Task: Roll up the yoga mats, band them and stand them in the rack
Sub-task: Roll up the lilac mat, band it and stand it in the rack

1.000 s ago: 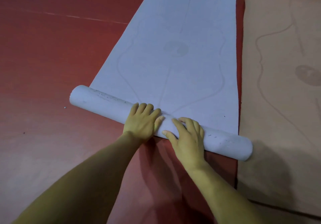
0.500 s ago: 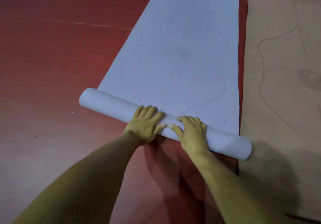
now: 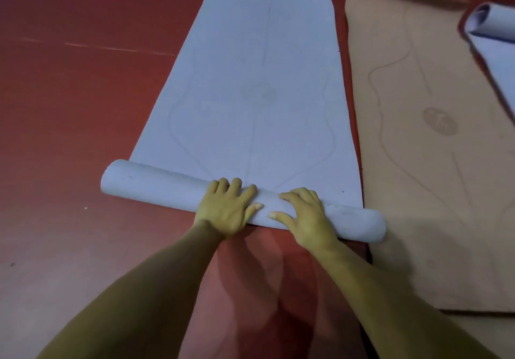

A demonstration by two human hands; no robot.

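A person kneels over a pale blue yoga mat (image 3: 250,80) laid out on the red floor (image 3: 69,107). The mat runs from the near middle of the scene away to the far edge. Its near end is wound into a roll (image 3: 156,188) that lies across the mat's width, slanting a little, with the left end farther away than the right. The roll's left end juts just past the flat mat's left edge, and its right end reaches the edge of the mat next to it.

Both hands rest on top of the roll near its middle, side by side, thumbs pointing toward each other and almost touching. The left hand (image 3: 227,211) lies palm down, fingers spread and draped over the crest of the roll. The right hand (image 3: 305,216) sits just to its right in the same way, fingers splayed and laid forward over the top, pressing rather than gripping. Both bare forearms reach in from the near edge.

Faint curved lines and a round mark show on the flat part of the blue mat beyond the hands.

To the right, just beside the blue mat, lies a tan mat (image 3: 432,163), flat, with curved lines and a round emblem (image 3: 439,121). At the far right a second blue mat (image 3: 493,32) shows, its far end curled into a loose roll. On the floor to the left there is a thin pale line (image 3: 111,49) and a small white speck (image 3: 85,208).
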